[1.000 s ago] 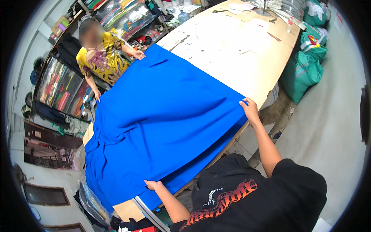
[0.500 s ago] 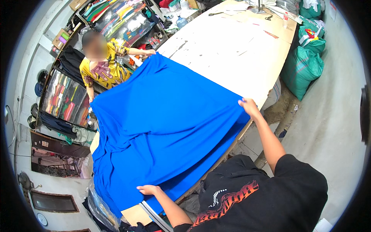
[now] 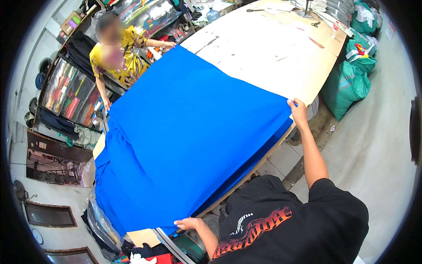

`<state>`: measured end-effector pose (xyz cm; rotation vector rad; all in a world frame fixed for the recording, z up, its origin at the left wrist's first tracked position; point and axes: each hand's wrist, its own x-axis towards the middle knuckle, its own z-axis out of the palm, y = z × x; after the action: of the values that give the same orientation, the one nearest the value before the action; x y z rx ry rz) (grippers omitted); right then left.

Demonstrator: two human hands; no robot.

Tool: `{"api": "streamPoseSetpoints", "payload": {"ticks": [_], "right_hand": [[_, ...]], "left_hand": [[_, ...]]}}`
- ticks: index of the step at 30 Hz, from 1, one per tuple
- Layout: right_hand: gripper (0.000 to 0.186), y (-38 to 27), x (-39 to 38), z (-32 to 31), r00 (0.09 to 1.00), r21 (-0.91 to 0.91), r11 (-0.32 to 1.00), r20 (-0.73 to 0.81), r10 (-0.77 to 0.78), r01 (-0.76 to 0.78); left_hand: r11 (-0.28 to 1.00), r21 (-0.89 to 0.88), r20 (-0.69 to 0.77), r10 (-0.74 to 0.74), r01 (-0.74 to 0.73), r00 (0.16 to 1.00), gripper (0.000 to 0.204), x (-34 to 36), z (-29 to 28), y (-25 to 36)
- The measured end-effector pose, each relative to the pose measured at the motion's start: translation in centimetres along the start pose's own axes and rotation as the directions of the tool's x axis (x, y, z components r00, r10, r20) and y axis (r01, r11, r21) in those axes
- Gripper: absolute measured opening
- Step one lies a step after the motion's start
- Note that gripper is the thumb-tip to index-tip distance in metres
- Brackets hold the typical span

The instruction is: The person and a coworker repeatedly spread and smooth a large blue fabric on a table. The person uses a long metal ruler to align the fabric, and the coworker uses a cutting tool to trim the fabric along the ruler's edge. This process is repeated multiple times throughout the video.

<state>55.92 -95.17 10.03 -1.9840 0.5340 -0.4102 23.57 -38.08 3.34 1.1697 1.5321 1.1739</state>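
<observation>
A large blue cloth (image 3: 176, 127) is stretched across the table, its surface mostly smooth, with folds gathered at the left. At its near edge my left hand (image 3: 187, 223) pinches the lower corner. My right hand (image 3: 298, 110) grips the corner farther along, fingers closed on the hem. Below the top layer, more blue cloth shows along the near table edge. Across the table a co-worker in a yellow patterned shirt (image 3: 136, 66) holds the far edge, one hand (image 3: 168, 45) at the far corner and the other hand (image 3: 107, 104) lower down.
The pale tabletop (image 3: 250, 48) shows beyond the cloth, with scissors (image 3: 315, 24) and a plastic bottle (image 3: 335, 30) near its far end. Stuffed green sacks (image 3: 347, 86) stand along the right side. Shelves with folded fabrics (image 3: 72, 99) line the left wall. A metal rail (image 3: 173, 247) sits beside my left hand.
The cloth has been pulled tauter and its creases have flattened. My right hand has moved right and slightly up, my left hand right and slightly down. The co-worker's hands have risen slightly.
</observation>
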Motion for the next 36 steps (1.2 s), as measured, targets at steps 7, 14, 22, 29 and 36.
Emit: {"api": "streamPoseSetpoints", "payload": {"ticks": [7,14,22,29,36], "right_hand": [[0.03,10.5,-0.2,4.8,0.986,-0.27,0.954,-0.13,0.1,-0.132],[0.035,9.4,-2.8,5.8,0.968,-0.339,0.912,-0.177,0.178,-0.23],[0.036,7.8,-4.1,4.9,0.962,-0.378,0.887,-0.161,0.219,-0.265],[0.024,9.7,-2.4,4.3,0.977,-0.386,0.92,-0.212,-0.015,-0.07],[0.021,8.6,-3.0,2.7,0.985,-0.368,0.93,-0.161,-0.055,-0.008]], "left_hand": [[0.971,0.177,0.067,-0.175,0.161,0.982,0.056,0.5,-0.1,-3.5],[0.929,0.33,0.087,-0.207,0.168,0.974,0.052,6.7,-1.5,-6.8],[0.928,0.15,0.034,-0.351,0.342,0.936,0.048,9.8,1.5,-4.2],[0.974,0.226,-0.147,0.038,-0.004,0.988,0.073,9.2,2.8,-0.2],[0.963,0.267,-0.194,0.089,-0.034,0.977,0.073,7.6,-2.0,-2.5]]}}
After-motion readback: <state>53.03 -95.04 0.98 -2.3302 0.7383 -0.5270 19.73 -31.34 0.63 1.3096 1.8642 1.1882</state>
